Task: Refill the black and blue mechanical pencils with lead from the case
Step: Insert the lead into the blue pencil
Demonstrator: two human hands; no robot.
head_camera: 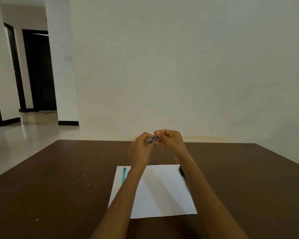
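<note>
Both my hands are raised above the far part of the brown table (pixel 59 178). My left hand (pixel 140 150) and my right hand (pixel 171 140) together pinch a small blue lead case (pixel 152 140) between their fingertips. The blue mechanical pencil (pixel 124 175) lies on the left edge of a white sheet of paper (pixel 162 195), partly hidden by my left forearm. At the sheet's right edge lies the black mechanical pencil (pixel 182 171), partly behind my right forearm. No lead is visible at this size.
The table's far edge meets a plain wall. Pale specks dot the table left of the paper. An open floor and dark doorways (pixel 38 71) lie to the far left.
</note>
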